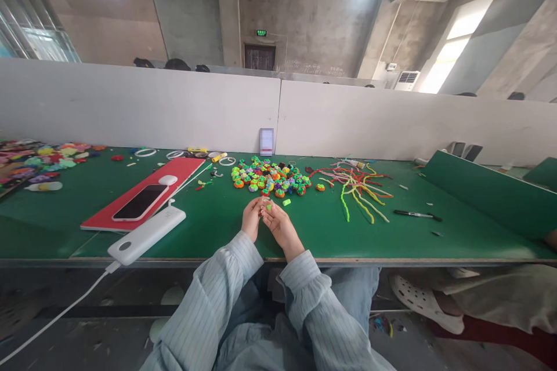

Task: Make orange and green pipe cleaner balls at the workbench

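My left hand (251, 219) and my right hand (281, 225) meet above the green table, near its front edge. Their fingers are closed together around a small lime-green piece (268, 207), whose exact shape is too small to tell. Just beyond my right fingertips lies a second lime-green piece (286, 202). Behind the hands spreads a heap of small colourful balls with green tops (272, 177), and one orange ball (320, 187) sits apart at its right. Fuzzy stems in red, yellow, green and pink (361, 188) fan out farther right.
On the left are a red folder (102, 215) with a phone (141, 203) and a white power bank (148, 235) with a cable. A marker (418, 215) lies right. Another phone (267, 142) leans on the white partition (195, 104). A person's white clog (426, 304) shows below.
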